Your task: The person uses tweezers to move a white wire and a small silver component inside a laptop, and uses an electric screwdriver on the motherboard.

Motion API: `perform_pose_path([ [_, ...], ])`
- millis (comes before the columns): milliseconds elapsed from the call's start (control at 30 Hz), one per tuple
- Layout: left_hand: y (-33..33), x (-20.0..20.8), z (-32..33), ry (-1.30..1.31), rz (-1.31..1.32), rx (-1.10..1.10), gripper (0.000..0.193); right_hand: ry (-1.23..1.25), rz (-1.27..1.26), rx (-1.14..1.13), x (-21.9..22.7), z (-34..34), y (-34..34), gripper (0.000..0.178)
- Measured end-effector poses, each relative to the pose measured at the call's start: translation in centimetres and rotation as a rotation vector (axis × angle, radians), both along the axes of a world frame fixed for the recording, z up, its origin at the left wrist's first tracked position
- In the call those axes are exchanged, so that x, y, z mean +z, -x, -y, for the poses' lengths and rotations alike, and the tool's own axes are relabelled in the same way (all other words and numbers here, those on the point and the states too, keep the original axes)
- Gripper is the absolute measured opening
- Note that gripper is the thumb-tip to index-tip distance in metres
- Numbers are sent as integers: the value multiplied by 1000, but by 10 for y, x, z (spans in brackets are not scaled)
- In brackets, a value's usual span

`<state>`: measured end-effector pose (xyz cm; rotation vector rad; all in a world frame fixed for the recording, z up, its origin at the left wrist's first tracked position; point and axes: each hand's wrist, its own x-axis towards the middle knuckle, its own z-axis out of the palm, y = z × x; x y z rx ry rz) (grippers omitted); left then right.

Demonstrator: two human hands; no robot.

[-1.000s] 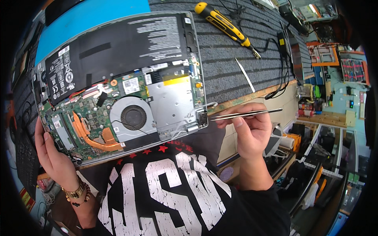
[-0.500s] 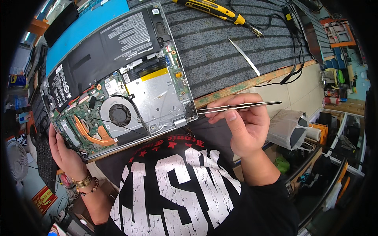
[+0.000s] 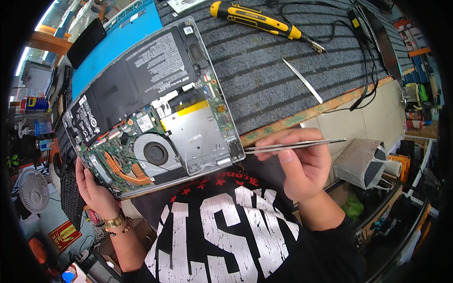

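Laptop base (image 3: 200, 134) along the wooden near edge of the counter (image 3: 283, 123), right corner jutting past.
Left hand (image 3: 98, 194) sits against its left near corner; whether it grips, I cannot tell. Ridged grey mat (image 3: 257, 70) spans the room between the laptop's right side and a white pointed strip (image 3: 303, 81). Right hand (image 3: 306, 165) pinches tweezers (image 3: 314, 142) beyond the counter edge, tips at the jutting corner.

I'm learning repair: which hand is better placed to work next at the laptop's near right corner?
Probably the right hand: it holds tweezers, tips by that corner; the left hand is at the left of the laptop.
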<state>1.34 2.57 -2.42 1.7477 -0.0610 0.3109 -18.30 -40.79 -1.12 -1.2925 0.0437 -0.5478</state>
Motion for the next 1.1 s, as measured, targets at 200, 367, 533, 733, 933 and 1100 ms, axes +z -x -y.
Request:
perform_pose_path([
  [200,5,2,0,-17,3,47,46,182,69,54,5,14,-2,24],
  [367,8,6,5,3,-21,17,46,355,95,31,7,24,-9,22],
  [533,9,7,7,-21,-17,54,46,392,69,65,8,26,-12,21],
  [733,7,6,3,-33,-26,55,46,515,68,113,17,28,-17,22],
  [933,3,6,4,-27,-34,52,46,636,73,161,27,31,-25,32],
  [1100,5,7,3,-54,-19,60,46,674,114,198,34,34,-30,27],
])
